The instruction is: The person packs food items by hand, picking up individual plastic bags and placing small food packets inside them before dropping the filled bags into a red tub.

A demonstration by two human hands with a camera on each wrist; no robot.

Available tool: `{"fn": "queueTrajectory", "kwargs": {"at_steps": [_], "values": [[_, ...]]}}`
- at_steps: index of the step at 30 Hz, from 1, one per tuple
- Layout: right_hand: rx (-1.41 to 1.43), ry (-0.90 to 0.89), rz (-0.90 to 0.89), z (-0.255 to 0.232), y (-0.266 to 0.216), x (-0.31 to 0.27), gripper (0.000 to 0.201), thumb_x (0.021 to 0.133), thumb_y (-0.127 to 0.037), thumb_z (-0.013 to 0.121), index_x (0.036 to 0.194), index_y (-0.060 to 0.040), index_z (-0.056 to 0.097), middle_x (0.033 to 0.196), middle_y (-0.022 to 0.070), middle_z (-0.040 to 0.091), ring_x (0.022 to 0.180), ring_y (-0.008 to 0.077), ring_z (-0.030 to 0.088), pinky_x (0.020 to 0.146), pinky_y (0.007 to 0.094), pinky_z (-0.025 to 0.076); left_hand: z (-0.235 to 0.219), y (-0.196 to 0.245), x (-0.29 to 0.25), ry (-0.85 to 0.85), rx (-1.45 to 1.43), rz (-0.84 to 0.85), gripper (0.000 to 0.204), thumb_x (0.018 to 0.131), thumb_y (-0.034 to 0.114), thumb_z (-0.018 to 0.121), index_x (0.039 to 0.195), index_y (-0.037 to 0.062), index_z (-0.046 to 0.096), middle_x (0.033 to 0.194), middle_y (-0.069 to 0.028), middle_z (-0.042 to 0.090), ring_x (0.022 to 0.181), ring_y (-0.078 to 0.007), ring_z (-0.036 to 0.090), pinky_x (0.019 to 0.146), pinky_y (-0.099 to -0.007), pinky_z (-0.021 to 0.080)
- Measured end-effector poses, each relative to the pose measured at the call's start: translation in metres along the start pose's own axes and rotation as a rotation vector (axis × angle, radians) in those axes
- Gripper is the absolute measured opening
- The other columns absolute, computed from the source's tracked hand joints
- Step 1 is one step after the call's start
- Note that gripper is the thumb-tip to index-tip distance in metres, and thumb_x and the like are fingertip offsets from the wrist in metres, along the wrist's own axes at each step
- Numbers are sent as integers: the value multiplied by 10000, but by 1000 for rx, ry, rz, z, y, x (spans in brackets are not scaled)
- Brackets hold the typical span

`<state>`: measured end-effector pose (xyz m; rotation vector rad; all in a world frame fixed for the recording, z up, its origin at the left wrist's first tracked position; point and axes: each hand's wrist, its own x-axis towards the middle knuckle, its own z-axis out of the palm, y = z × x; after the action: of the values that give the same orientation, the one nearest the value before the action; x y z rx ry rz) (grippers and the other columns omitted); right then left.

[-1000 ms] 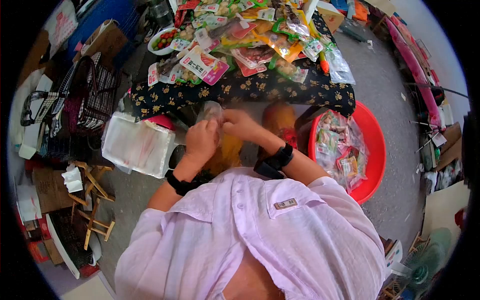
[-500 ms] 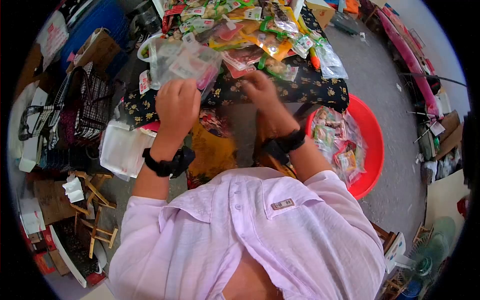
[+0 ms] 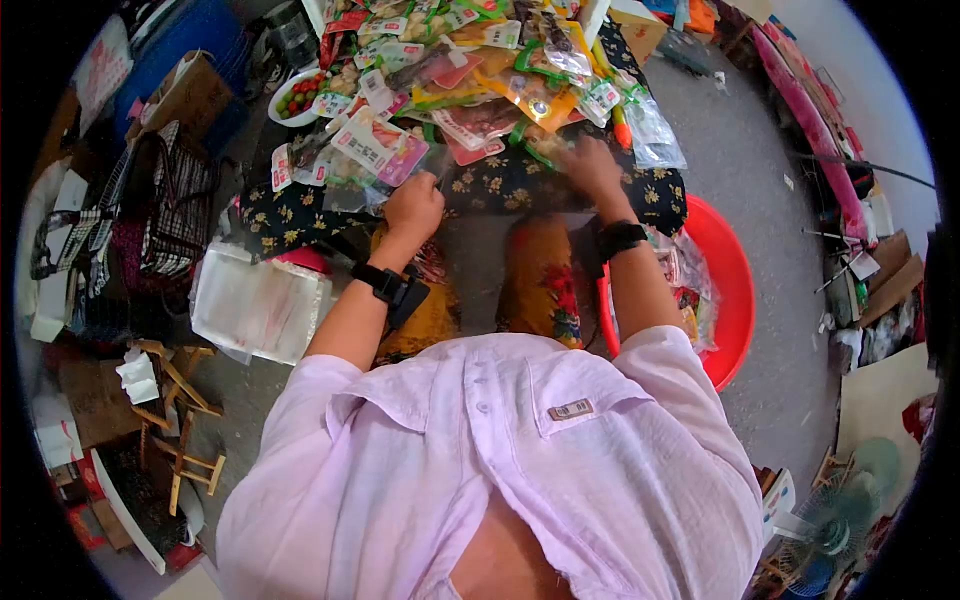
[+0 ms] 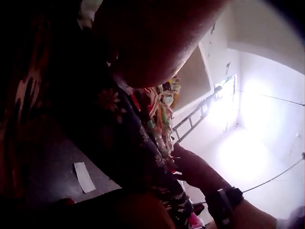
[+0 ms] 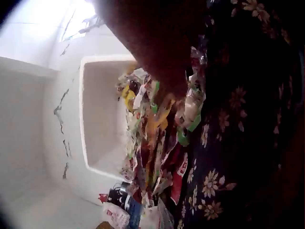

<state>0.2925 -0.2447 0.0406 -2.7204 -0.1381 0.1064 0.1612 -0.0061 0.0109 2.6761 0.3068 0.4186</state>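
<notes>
Lying near the front edge of the table (image 3: 500, 188), the clear bag (image 3: 347, 197) is being pinched at its R side by L hand (image 3: 413, 207); L fingers are curling narrow on the plastic. Pink-and-white pkt (image 3: 368, 145) is showing at the bag, approx. 12 o'clock on it. At 3 o'clock from the bag, R hand (image 3: 597, 172) is reaching over the table edge, w/ fingertips near a green-edged pkt (image 3: 540, 146). R fingers are blurring; cannot tell whether wide, narrow or gripping, nor whether contact is occurring. At 1 o'clock, the pile of pkts (image 3: 470, 72) is covering the table's far part. At 11 o'clock, a white bowl (image 3: 277, 112) is holding red & green items. Farther out, at 4 o'clock, a red basin (image 3: 738, 290) is standing on the floor, w/ plastic pkts inside. At approx. 7 o'clock, a white box (image 3: 258, 305) is sitting below table level.
</notes>
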Motion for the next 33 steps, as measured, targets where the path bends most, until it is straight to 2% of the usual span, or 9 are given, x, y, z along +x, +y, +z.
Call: {"fn": "queueTrajectory", "kwargs": {"at_steps": [4, 7, 10, 13, 16, 19, 22, 29, 33], "values": [[-225, 61, 48, 9, 5, 3, 460, 652, -453, 548, 933, -89, 532, 1056, 114, 450, 1013, 285, 412, 787, 516, 294, 2, 1, 2, 20, 31, -5, 150, 701, 144, 434, 766, 56, 536, 779, -139, 546, 729, -328, 516, 618, -437, 410], [-145, 101, -50, 21, 18, 9, 389, 656, -420, 564, 849, -83, 549, 1013, 107, 474, 981, 287, 427, 758, 508, 301, 3, 0, 1, 42, 10, 17, 154, 700, 140, 430, 761, 46, 536, 747, -140, 547, 715, -330, 517, 612, -438, 413], [26, 266, -69, 30, 19, 0, 302, 676, -369, 579, 757, -81, 537, 830, 80, 525, 789, 261, 500, 668, 423, 359, 3, 0, 2, 20, 15, 17, 148, 697, 132, 435, 760, 42, 534, 736, -140, 545, 704, -330, 518, 607, -436, 415], [332, 311, -70, 32, 19, -8, 224, 719, -278, 566, 706, -63, 504, 640, 37, 500, 578, 177, 479, 546, 306, 375, 1, 1, 1, 27, -43, 10, 131, 699, 128, 436, 737, 39, 525, 728, -144, 541, 697, -335, 514, 600, -438, 410], [1097, 242, -124, 25, 13, -35, 139, 742, -171, 542, 701, -45, 497, 572, 4, 457, 505, 97, 422, 480, 216, 353, 3, -2, -1, 94, -69, 53, 127, 704, 131, 436, 738, 40, 518, 722, -145, 537, 686, -343, 507, 593, -445, 402], [1380, 31, 4, 28, 8, -57, 81, 740, -102, 523, 718, -30, 495, 631, 8, 484, 546, 80, 440, 495, 217, 367, 6, 1, -5, 106, -131, 47, 133, 720, 139, 426, 750, 38, 507, 736, -153, 531, 699, -350, 500, 598, -445, 395], [1403, -10, 61, 25, -23, -87, 65, 732, -74, 516, 761, -21, 493, 682, 23, 499, 582, 94, 460, 509, 234, 388, 4, 5, -7, -9, -138, -4, 143, 733, 145, 421, 783, 35, 497, 772, -161, 526, 726, -350, 495, 607, -441, 394], [1457, -78, 10, 54, -47, -86, 140, 754, -133, 531, 749, -1, 486, 631, 4, 479, 545, 87, 438, 472, 222, 360, 5, 3, -11, 38, -176, 2, 164, 744, 155, 411, 822, 33, 489, 811, -160, 526, 753, -347, 494, 620, -438, 395], [1264, -85, 24, 55, -49, -82, 149, 744, -138, 536, 739, 0, 479, 625, 13, 470, 526, 91, 427, 443, 229, 335, 2, 4, -13, 63, -180, -16, 168, 743, 156, 403, 816, 37, 497, 801, -161, 529, 741, -352, 497, 623, -445, 396]]}}
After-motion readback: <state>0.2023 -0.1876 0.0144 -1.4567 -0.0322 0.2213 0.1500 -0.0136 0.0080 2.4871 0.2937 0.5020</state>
